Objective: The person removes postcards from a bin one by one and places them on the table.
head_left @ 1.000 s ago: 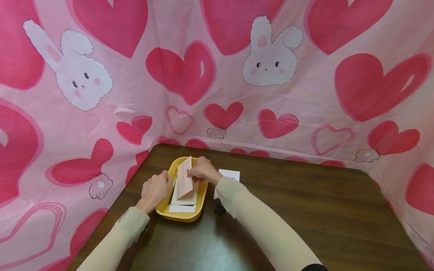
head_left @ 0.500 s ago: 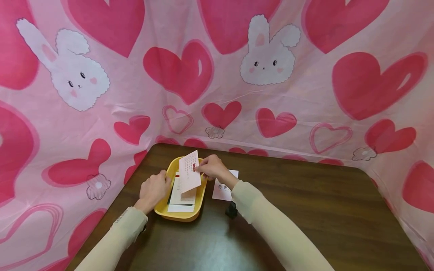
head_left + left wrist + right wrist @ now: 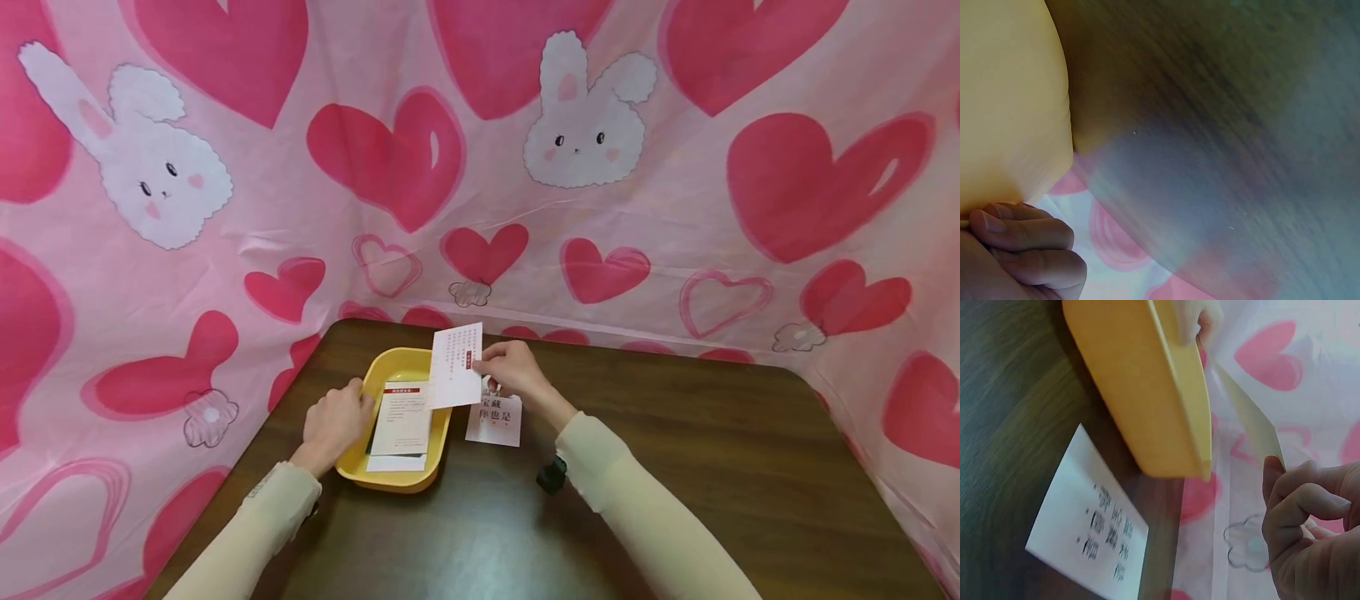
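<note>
My right hand (image 3: 517, 373) pinches a white printed card (image 3: 453, 387) by its right edge, holding it over the right rim of a yellow plastic basin (image 3: 390, 482). In the right wrist view that card (image 3: 1252, 415) is seen nearly edge-on, between thumb and fingers. My left hand (image 3: 336, 423) grips the basin's left rim; the left wrist view shows its curled fingers (image 3: 1029, 234) at the rim. Inside the basin lies a cream card with a red header (image 3: 403, 429), on top of a dark green edge and a white card (image 3: 397, 463).
On the brown table (image 3: 675, 467), just right of the basin, lies a white card with large dark characters (image 3: 497, 423); its upper part is hidden by my right hand and the held card. A pink heart-patterned cloth (image 3: 645, 325) borders the table's back and left.
My right hand has lifted the card out of the basin and carried it to the right, uncovering the cream card below. The left hand has stayed on the rim.
</note>
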`<state>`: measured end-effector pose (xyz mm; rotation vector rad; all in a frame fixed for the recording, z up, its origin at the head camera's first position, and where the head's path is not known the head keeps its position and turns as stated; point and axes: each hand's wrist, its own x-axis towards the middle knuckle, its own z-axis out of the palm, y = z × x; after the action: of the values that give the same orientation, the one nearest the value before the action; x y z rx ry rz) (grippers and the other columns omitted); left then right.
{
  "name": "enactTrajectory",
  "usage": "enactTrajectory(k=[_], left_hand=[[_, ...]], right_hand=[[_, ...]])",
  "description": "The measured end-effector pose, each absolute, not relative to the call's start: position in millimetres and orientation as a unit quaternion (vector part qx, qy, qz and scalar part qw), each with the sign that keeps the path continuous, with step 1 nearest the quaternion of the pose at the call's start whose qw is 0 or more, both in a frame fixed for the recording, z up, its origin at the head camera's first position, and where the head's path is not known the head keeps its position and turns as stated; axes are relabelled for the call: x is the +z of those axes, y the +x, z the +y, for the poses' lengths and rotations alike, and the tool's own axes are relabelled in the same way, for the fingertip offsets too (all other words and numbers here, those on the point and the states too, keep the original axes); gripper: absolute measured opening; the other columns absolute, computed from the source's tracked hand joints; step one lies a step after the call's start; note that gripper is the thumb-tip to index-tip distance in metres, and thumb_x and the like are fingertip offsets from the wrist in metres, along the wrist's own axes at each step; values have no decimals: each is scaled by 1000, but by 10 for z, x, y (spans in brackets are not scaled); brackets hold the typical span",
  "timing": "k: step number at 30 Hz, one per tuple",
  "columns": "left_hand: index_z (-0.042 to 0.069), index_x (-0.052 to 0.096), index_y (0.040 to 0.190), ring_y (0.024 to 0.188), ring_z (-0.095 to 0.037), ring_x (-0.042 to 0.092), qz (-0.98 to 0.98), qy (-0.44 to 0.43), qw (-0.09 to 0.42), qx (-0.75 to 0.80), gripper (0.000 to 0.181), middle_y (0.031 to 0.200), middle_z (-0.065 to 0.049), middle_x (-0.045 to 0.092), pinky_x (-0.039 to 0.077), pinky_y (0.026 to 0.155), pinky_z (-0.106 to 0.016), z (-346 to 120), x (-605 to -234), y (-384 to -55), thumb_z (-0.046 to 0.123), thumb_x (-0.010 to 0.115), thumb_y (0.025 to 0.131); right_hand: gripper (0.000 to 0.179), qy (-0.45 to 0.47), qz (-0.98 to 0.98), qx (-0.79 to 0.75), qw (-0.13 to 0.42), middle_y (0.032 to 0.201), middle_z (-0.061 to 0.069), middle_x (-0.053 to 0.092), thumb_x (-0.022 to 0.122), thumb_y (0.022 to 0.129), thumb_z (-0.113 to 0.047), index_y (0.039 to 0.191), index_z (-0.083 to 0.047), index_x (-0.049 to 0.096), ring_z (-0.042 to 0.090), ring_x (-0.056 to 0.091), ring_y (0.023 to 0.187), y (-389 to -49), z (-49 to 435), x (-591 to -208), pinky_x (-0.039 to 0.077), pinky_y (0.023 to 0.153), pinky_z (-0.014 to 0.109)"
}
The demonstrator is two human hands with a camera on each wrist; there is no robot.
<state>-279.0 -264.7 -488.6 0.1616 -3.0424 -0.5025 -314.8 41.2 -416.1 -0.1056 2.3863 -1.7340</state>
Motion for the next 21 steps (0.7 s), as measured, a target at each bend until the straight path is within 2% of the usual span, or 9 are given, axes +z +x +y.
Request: enactTrajectory(k=[5, 9, 21], left_hand=[[0, 57, 129, 62, -25, 57, -984, 54, 22, -169, 36, 80, -11, 58, 53, 58, -38, -2648, -4873, -2792, 27, 57, 104], [-1, 57, 129, 62, -25, 56, -984, 51, 25, -168, 37, 79, -11, 58, 51, 57, -38, -2645, -4870, -2785, 27, 56, 105], [0, 58, 127, 62, -25, 56, -983, 51, 28, -175, 35, 77, -10, 57, 52, 58, -39, -2646, -4894, -2773, 27, 56, 104]], right_hand=[[15, -13, 792, -603, 95, 74, 14, 63, 75, 96, -12, 100, 2, 71, 14, 52, 55, -3153, 596, -4223, 38, 45, 22], [16, 0, 783, -613, 103, 74, 9, 63, 76, 96, -12, 101, 2, 71, 13, 53, 57, -3159, 760, -4299, 39, 48, 23], [17, 24, 778, -614, 128, 70, 7, 59, 75, 96, -12, 101, 4, 72, 15, 51, 56, -3099, 1170, -4547, 40, 49, 23]])
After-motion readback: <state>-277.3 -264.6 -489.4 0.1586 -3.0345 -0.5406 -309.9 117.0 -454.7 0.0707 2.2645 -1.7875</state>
